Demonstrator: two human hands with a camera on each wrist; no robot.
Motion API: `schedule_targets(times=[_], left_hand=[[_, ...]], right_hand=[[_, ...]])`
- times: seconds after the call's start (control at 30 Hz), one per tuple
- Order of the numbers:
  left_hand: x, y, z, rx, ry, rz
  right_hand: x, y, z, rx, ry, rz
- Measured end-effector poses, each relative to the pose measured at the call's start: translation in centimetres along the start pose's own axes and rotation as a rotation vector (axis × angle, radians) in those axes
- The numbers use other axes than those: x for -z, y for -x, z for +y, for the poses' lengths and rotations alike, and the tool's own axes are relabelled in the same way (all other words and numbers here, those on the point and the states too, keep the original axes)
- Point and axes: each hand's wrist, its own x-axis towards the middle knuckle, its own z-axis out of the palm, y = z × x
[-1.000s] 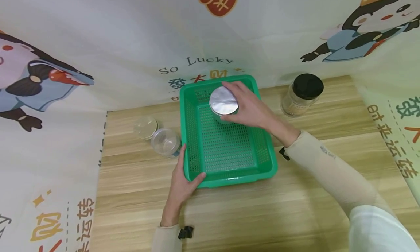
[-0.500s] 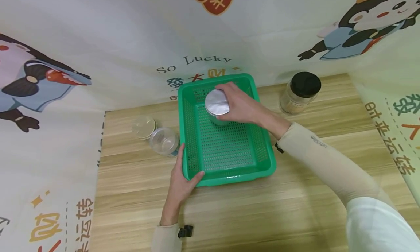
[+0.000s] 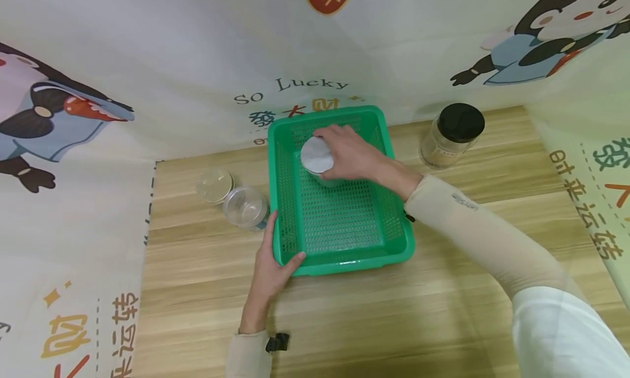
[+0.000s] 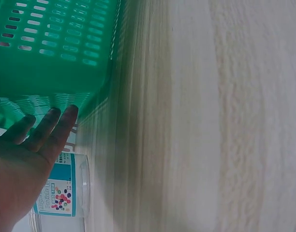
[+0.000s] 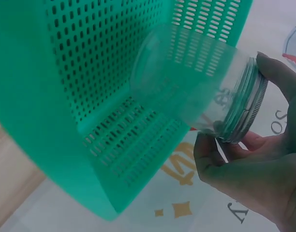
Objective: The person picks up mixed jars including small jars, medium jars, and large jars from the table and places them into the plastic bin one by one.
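My right hand (image 3: 351,153) grips a clear jar by its silver lid (image 3: 316,155), thumb and fingers around the lid's edge. In the right wrist view the clear jar (image 5: 186,77) looks see-through and holds nothing visible. It stands within the green plastic basket (image 3: 354,262), near the back left corner, its base close to the perforated floor. At the basket's front left corner rests my left hand (image 3: 268,274), thumb on the rim. The left wrist view shows its straight fingers (image 4: 53,130) against the outer side wall.
Left of the basket, close to its wall, stands a clear jar (image 3: 243,207) with a blue-and-white label. Behind that is another clear container (image 3: 215,186). A jar with a black lid (image 3: 453,134) stands at the back right. Printed cloth (image 3: 197,66) borders the wooden table (image 3: 354,323).
My right hand has carried the silver-lidded jar leftward inside the basket, toward its left wall. My left hand has stayed at the front left corner. The basket keeps its place.
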Motion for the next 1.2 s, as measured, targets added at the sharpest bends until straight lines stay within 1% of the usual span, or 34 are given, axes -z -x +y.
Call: schedule_targets(times=[0.2, 0.27, 0.37, 0.47, 0.6, 0.8, 0.9, 1.07, 1.2], left_hand=[[0.5, 0.2, 3.5, -0.008, 0.001, -0.011], [0.7, 0.4, 4.0, -0.01, 0.008, -0.006], [0.8, 0.5, 4.1, -0.003, 0.022, -0.002], [0.8, 0.5, 4.1, -0.005, 0.029, 0.001], [0.7, 0.5, 4.1, -0.021, 0.043, 0.01], [0.6, 0.4, 4.2, -0.033, 0.047, -0.002], [0.6, 0.3, 4.2, -0.037, 0.054, 0.005], [0.5, 0.3, 4.2, -0.023, 0.064, 0.014], [0.4, 0.3, 4.2, -0.016, 0.056, 0.013]], right_hand=[[-0.5, -0.9, -0.4, -0.024, 0.009, -0.08], [-0.9, -1.2, -0.7, -0.028, 0.021, -0.098], [-1.3, -1.5, -1.0, -0.033, 0.039, -0.112], [-1.7, -1.9, -1.2, -0.04, 0.047, -0.107], [-2.2, -2.2, -1.1, -0.043, 0.036, -0.095], [-2.9, -2.3, -0.7, -0.062, 0.023, -0.076], [-3.1, -2.5, -0.6, -0.065, 0.01, -0.069], [-3.6, -2.9, -0.8, -0.06, 0.005, -0.083], [-3.7, -2.9, -0.8, -0.081, 0.008, -0.083]])
